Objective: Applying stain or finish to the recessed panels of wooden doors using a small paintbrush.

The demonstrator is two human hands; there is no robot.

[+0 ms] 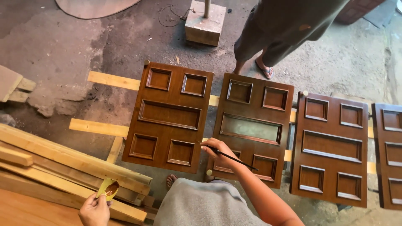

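Observation:
My right hand point(218, 149) grips a thin dark brush point(234, 158) and rests at the near edge between two brown panelled cabinet doors, the left door point(169, 116) and the second door point(252, 127). The brush tip sits near the left door's lower right edge. My left hand point(94, 209) holds a small yellow cup point(108, 187) with dark brown stain in it, low at the left above the planks. Two more brown doors, the third point(331, 148) and the fourth point(389, 155), lie to the right. All rest on light wooden rails point(109, 80).
Another person stands beyond the doors, one sandalled foot point(265, 69) showing. A concrete block with a pole point(204, 21) stands at the back. Stacked light planks point(63, 165) lie at the left. My own foot point(171, 180) shows under the left door.

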